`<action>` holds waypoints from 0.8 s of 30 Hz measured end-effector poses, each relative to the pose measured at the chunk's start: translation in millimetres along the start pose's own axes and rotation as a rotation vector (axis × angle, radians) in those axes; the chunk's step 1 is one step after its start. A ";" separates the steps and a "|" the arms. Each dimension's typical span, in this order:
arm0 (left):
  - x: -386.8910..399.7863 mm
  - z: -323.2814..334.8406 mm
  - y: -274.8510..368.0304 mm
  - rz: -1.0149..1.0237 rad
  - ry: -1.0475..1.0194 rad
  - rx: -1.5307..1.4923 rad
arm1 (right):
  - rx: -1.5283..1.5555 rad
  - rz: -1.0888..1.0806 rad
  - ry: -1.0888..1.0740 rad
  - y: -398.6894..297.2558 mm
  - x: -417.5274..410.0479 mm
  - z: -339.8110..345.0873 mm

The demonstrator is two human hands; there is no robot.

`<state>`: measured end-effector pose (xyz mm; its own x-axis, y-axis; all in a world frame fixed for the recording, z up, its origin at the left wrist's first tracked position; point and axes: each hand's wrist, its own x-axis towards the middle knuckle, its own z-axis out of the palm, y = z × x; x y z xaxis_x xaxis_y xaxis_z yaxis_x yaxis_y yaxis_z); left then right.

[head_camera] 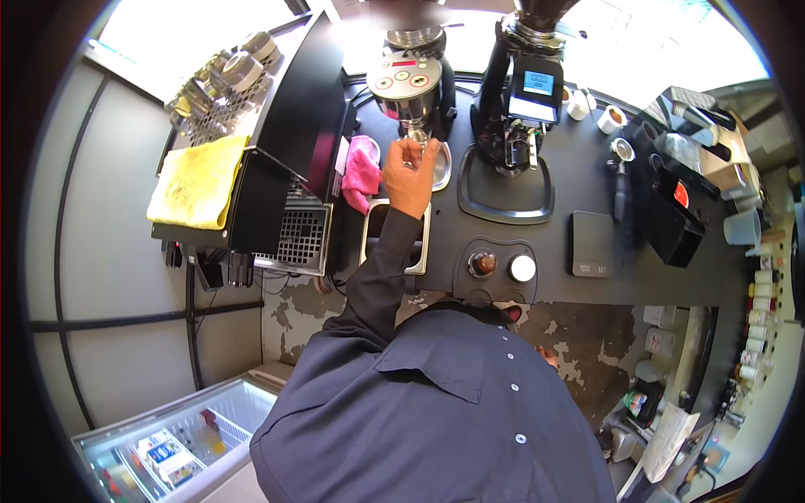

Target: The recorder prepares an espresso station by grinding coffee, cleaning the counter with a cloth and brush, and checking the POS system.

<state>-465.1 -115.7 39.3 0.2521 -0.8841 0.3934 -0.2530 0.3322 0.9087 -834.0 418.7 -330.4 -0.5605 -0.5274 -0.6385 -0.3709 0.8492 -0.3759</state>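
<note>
My left hand (412, 179) is raised at the front of a coffee grinder (405, 82) with a round silver top, buttons and a red display. Its fingers curl just under the grinder's metal spout (416, 131); whether they grip anything is hidden. A round metal dish (442, 166) lies beside that hand, and a pink cloth (361, 173) sits to its left. My forearm crosses over a rectangular steel container (420, 261). Only a sliver of my right hand (548, 356) shows, low beside my body, so its fingers cannot be made out.
A second, black grinder (519, 94) stands to the right above a black tray (506, 207). Nearer are a tamper (483, 264) on a mat, a scale (591, 245) and a portafilter (621, 176). At left stands an espresso machine (295, 94) with a yellow cloth (198, 182).
</note>
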 end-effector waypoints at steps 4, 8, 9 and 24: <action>27.2 -0.6 18.5 0.128 0.105 0.085 | -0.085 -0.071 -0.038 11.0 51.3 30.2; 55.8 -12.4 18.1 0.315 0.114 0.201 | -0.354 -0.038 -0.030 -2.9 72.6 14.1; 61.6 -11.6 18.8 0.327 0.101 0.178 | -0.354 -0.046 -0.028 -23.5 67.4 6.6; 102.3 17.4 21.1 0.271 0.028 0.069 | 0.202 0.157 -0.098 -70.8 30.5 -62.2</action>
<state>-461.0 -204.9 96.2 0.1922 -0.7560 0.6257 -0.3778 0.5315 0.7582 -870.9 340.9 -281.5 -0.5211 -0.3923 -0.7580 -0.1247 0.9136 -0.3871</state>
